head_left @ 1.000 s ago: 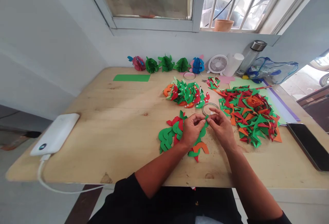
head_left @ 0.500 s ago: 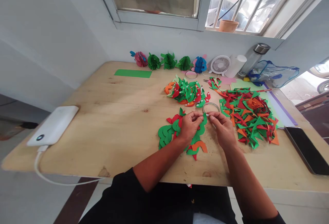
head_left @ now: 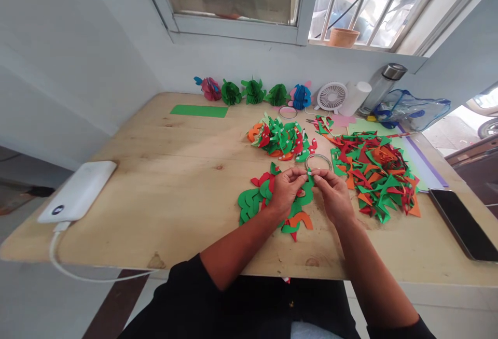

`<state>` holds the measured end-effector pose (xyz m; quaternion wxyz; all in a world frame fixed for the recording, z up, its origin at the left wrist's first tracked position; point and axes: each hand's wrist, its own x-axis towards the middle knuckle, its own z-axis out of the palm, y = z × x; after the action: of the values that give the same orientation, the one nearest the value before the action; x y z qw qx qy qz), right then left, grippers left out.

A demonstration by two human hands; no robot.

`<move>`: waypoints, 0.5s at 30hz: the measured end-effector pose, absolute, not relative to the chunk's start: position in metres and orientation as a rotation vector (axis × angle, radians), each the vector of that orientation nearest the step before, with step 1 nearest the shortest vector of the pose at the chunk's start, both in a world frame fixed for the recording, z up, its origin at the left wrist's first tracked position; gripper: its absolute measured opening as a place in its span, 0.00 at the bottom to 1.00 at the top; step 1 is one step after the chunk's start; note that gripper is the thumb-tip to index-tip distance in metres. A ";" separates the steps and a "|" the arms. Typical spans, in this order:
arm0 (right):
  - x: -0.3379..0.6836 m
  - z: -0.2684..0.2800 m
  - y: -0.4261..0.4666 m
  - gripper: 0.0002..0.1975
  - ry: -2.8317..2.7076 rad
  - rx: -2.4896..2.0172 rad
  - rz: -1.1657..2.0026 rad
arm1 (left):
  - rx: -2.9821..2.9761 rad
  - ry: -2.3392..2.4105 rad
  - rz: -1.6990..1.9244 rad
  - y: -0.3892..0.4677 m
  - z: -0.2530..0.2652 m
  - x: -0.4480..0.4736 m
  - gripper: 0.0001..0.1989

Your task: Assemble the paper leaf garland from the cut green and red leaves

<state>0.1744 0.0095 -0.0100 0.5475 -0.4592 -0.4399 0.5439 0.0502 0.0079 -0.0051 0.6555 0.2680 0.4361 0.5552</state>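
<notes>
Between my two hands is a small green paper piece (head_left: 310, 177) with a white bit of tape on its upper end. My left hand (head_left: 286, 191) pinches it from the left, over a pile of curved green, red and orange paper cutouts (head_left: 251, 203). The fingertips of my right hand (head_left: 333, 195) are closed at its right edge, by the white bit. Just beyond my fingertips, a thin roll of tape (head_left: 319, 155) lies flat. Farther back sits a heap of paper cutouts with white tape bits (head_left: 282, 139).
On the right lie a heap of paper scraps (head_left: 383, 170) and a phone (head_left: 465, 224). Folded paper figures (head_left: 253, 92), a small fan (head_left: 332, 96) and a bottle (head_left: 383, 89) line the wall. A green strip (head_left: 199, 111) is at back left, a power bank (head_left: 80, 191) at front left.
My right fingertips have moved slightly left, up to the green paper piece. The white bit of tape, earlier at my right fingertips, now lies on the end of the green piece.
</notes>
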 end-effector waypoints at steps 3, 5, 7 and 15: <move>0.173 -0.010 0.009 0.08 -1.010 -1.099 1.297 | 0.589 0.960 1.260 0.009 -0.006 0.051 0.12; 0.172 -0.010 0.009 0.08 -0.992 -1.099 1.300 | 0.582 0.942 1.263 0.010 -0.008 0.051 0.13; 0.171 -0.008 0.009 0.07 -0.979 -1.092 1.306 | 0.579 0.936 1.261 0.010 -0.009 0.051 0.13; 0.172 -0.007 0.008 0.07 -1.027 -1.104 1.298 | 0.578 0.922 1.253 0.009 -0.011 0.051 0.14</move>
<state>0.1717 0.0085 -0.0069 0.5446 -0.4653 -0.4329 0.5473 0.0505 0.0087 -0.0107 0.6750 0.2571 0.4097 0.5571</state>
